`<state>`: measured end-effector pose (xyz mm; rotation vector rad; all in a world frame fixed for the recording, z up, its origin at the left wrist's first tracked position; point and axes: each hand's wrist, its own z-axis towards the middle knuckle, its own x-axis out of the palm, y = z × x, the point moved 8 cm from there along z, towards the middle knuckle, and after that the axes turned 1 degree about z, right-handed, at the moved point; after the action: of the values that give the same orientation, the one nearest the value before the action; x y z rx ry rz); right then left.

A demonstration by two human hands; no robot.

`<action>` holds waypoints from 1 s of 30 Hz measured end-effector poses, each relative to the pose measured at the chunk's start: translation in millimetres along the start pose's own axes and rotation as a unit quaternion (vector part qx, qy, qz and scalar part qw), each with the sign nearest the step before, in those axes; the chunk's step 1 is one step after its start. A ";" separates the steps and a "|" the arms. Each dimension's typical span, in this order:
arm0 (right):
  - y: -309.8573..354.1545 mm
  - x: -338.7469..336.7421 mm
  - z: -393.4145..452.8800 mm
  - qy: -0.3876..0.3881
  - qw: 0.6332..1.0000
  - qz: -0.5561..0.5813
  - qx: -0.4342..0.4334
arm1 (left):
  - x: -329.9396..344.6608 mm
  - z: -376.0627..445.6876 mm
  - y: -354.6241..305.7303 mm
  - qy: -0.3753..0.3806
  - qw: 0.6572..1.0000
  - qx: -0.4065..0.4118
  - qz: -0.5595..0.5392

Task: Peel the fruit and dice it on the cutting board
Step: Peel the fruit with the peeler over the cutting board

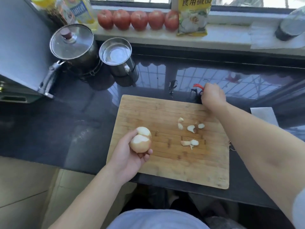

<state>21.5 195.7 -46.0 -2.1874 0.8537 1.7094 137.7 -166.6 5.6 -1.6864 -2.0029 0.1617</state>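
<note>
Your left hand point(132, 156) cups the partly peeled fruit point(141, 140) over the cutting board point(165, 171) at its nine o'clock edge — skin remains, scraps point(191, 128) lie mid-board. At one o'clock, your right hand point(212, 96) curls round a red-handled tool point(198, 86), apparently a peeler. Dicing hasn't begun — more peeling comes first.

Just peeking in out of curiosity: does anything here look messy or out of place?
Nothing alarming. Peel scraps lie scattered on the cutting board, normal for peeling. The board's near edge overhangs the dark counter slightly.
</note>
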 end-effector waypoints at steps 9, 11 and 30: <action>13.6 -32.2 -85.4 -0.045 0.994 0.037 -0.089 | -9.1 -28.5 5.4 0.084 0.996 0.005 -0.001; 12.7 -23.5 -125.9 -0.024 0.992 0.043 -0.120 | -7.5 -30.4 7.3 0.089 0.996 0.002 0.005; 93.6 -49.6 -284.8 -0.211 0.925 -0.029 -0.316 | 29.9 -20.6 16.2 0.095 0.992 0.061 0.055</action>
<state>189.7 -12.1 98.4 -1.9913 0.1247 2.5501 158.6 -139.4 25.8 -1.6684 -1.7287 0.1508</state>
